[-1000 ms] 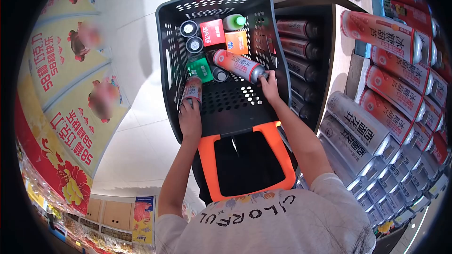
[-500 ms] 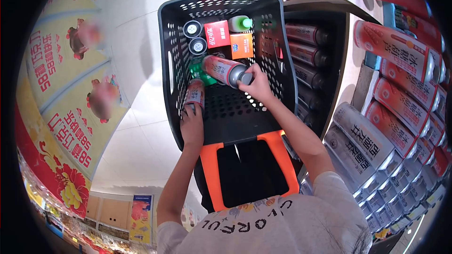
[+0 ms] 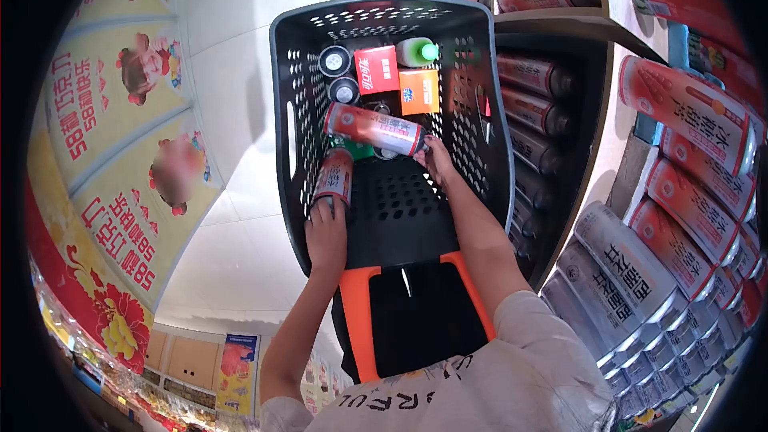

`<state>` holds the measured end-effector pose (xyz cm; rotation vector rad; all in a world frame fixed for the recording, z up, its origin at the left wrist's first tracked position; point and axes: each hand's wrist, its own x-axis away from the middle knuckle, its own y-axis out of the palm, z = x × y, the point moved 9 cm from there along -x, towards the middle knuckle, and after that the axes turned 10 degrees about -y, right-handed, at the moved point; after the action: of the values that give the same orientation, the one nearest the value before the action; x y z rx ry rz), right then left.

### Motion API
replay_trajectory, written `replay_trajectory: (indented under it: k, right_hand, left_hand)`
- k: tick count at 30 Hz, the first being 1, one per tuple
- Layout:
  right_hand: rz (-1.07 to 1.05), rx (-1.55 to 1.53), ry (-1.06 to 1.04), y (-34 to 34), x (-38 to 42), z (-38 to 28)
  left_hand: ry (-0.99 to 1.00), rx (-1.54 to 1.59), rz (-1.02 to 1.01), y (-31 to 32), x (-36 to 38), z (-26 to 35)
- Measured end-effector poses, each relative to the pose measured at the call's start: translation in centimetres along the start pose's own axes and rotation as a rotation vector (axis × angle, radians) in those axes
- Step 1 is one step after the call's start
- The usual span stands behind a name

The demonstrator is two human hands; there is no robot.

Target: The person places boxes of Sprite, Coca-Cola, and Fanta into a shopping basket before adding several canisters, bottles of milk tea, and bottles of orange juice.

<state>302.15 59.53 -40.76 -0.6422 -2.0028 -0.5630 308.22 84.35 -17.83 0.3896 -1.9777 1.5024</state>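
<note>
In the head view, a black perforated basket (image 3: 376, 244) is seen from above, with an orange handle (image 3: 362, 328) at its near side. Inside it, a pink-and-white can (image 3: 374, 128) is held by the right hand (image 3: 436, 162); its right end is grasped by the fingers, and the can is lain across the middle of the basket, slightly tilted down toward that hand. Whether its weight is borne by the things below cannot be told. A green box (image 3: 358, 150) is partly covered by it. By the left hand (image 3: 326, 232), the near end of a second pink can (image 3: 334, 174) is gripped, close to the basket's left wall; how firmly cannot be told. At the far end, two dark-rimmed round containers (image 3: 343, 91) are placed at the left, a red box (image 3: 377, 70) beside them, and a green-capped bottle (image 3: 416, 52) and an orange box (image 3: 419, 91) at the right. To the right of the basket, more pink cans (image 3: 688, 104) are stacked on their sides, with silver-grey cans (image 3: 620, 264) arranged nearer the person.
</note>
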Motion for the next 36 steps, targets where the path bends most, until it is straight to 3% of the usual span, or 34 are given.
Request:
replay_trajectory:
  k: [6,9,12,13,15,17,20,21,23,25,29,30,33,36]
  right_hand:
    - [0.055,0.084,0.099,-1.1,-1.9,2.8]
    - [0.05,0.365,0.139,-0.9,-1.6,1.8]
    - [0.092,1.05,-0.14,-0.4,-1.5,-1.3]
    - [0.128,1.316,-0.229,0.8,1.2,-4.1]
    - [-0.19,1.591,-0.142,3.3,5.5,-6.1]
    - [-0.324,1.689,-0.196,5.4,11.7,-9.1]
    - [-0.406,1.679,-0.313,8.3,25.7,-15.2]
    - [-0.414,1.625,-0.428,8.5,30.1,-16.2]
    - [-0.475,1.461,-0.6,8.4,37.6,-17.0]
    - [-0.554,1.369,-0.882,8.6,42.4,-16.3]
    - [-0.393,1.422,-0.838,9.6,44.7,-18.9]
    - [-0.354,1.442,-0.856,10.1,45.3,-19.9]
    - [-0.468,1.616,-0.585,10.0,45.2,-17.0]
    - [-0.347,1.528,-0.886,11.0,45.2,-19.2]
  left_hand:
    - [0.059,0.067,0.093,-0.8,0.2,0.3]
    - [0.167,0.242,0.122,-2.9,0.9,0.8]
    - [0.269,0.568,0.16,-6.9,3.8,-0.7]
    - [0.198,0.648,0.136,-7.5,5.2,-2.0]
    - [0.077,0.779,0.118,-8.4,9.1,-4.7]
    - [0.029,0.898,0.083,-9.6,13.2,-5.9]
    - [-0.165,1.085,0.026,-9.5,19.1,-7.3]
    - [-0.374,1.187,-0.228,-8.3,20.4,-7.2]
    - [-0.502,1.256,-0.456,-3.9,21.6,-6.7]
    - [-0.366,1.408,-0.387,-3.9,20.4,-5.6]
    - [-0.442,1.3,-0.62,-3.5,19.6,-4.4]
    - [-0.371,1.329,-0.786,-3.4,18.5,-3.7]
    - [-0.434,1.266,-0.464,-6.7,17.5,-5.5]
    - [-0.426,1.307,-0.562,-8.7,17.0,-5.3]
